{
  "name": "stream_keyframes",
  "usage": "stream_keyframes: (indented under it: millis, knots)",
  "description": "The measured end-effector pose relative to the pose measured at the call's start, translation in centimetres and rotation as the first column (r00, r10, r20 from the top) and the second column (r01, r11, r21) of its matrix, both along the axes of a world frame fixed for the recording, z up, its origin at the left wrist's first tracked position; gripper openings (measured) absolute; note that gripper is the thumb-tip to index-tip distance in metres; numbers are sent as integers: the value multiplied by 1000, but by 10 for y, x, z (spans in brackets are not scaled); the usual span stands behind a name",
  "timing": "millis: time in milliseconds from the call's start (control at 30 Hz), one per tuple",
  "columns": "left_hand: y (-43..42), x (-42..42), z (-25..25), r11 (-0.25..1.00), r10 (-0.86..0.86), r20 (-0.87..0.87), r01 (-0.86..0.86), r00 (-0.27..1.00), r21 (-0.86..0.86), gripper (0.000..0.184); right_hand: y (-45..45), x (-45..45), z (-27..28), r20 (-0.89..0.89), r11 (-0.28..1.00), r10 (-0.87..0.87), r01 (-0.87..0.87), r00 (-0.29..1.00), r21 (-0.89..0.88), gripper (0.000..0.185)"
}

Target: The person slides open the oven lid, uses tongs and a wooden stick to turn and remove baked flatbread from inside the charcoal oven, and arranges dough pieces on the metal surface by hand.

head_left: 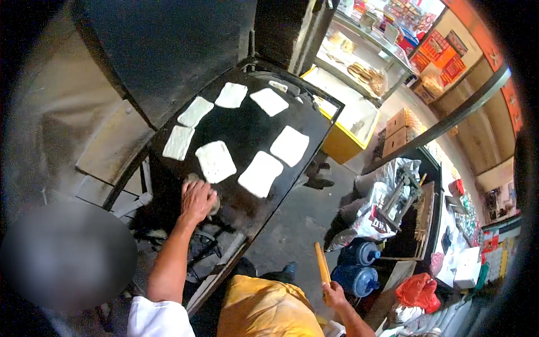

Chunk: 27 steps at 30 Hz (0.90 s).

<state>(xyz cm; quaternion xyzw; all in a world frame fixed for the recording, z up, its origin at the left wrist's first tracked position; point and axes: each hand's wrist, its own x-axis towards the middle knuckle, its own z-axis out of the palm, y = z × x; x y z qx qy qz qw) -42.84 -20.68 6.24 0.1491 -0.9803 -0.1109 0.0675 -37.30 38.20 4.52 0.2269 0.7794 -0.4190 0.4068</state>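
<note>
Several flat white dough pieces lie on the dark griddle point(252, 126); the nearest to my left hand point(198, 200) is a rounded square dough piece point(216, 162). That hand is palm down with its fingers curled at the griddle's near end, over a brownish, soft-looking thing that is mostly hidden beneath it. My right hand point(334, 295), low and off to the right of the griddle, grips a pale wooden stick point(322, 263) that points up and away. Two more dough pieces point(260, 174) lie along the griddle's right edge.
A yellow-rimmed bin point(342, 132) stands beyond the griddle's far right corner, near a glass case with flat breads point(368, 77). Blue water jugs point(358, 281) and a stuffed sack point(373, 205) are at the right. A blurred round patch covers the lower left.
</note>
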Motion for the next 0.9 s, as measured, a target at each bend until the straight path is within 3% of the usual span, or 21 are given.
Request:
stream_keyframes:
  millis: [67,233,333,400,433,500,567,633,667,733,800,867,900]
  knots:
    - [-4,38,-4,1000,18,-28,-19,999,-15,26,5,-7,-12,42,991,-112,115,993,-66,43]
    - [-4,130,-3,992,122,-58,-123,991,-16,20,18,-29,-24,34,979,-146,149,989,-139,39]
    - [1,189,-2,973,229,-34,-228,973,46,18,27,-44,-19,6,995,-62,62,998,-78,39]
    - [-1,231,-12,947,311,-20,-308,950,90,20,42,-52,-22,27,987,-87,90,996,-133,40]
    - [8,242,4,923,377,64,-381,924,52,22,53,-56,-25,49,976,-116,123,992,-182,41]
    - [12,275,9,919,393,61,-395,918,20,22,97,-63,-67,7,984,-72,72,997,-161,43]
    - [24,302,13,914,406,60,-406,912,-10,23,118,-70,-76,-34,990,-29,24,999,-136,44]
    - [42,323,17,705,698,81,-702,712,103,27,119,-81,-44,55,957,-220,226,974,-181,43]
    - [46,343,7,701,702,80,-706,708,98,27,132,-86,-49,58,958,-215,222,975,-184,43]
    - [58,395,-39,562,819,-287,-794,497,231,28,162,-101,-64,46,945,-279,283,959,-164,41]
    - [101,438,-64,141,982,-21,-643,190,753,34,180,-119,-76,32,965,-238,240,971,-107,42]
    - [179,444,-51,320,933,47,-881,358,347,41,191,-140,-83,-33,940,-283,270,959,-209,42]
    - [226,435,-47,319,927,97,-898,362,302,43,198,-155,-96,-156,981,-121,94,980,-171,40]
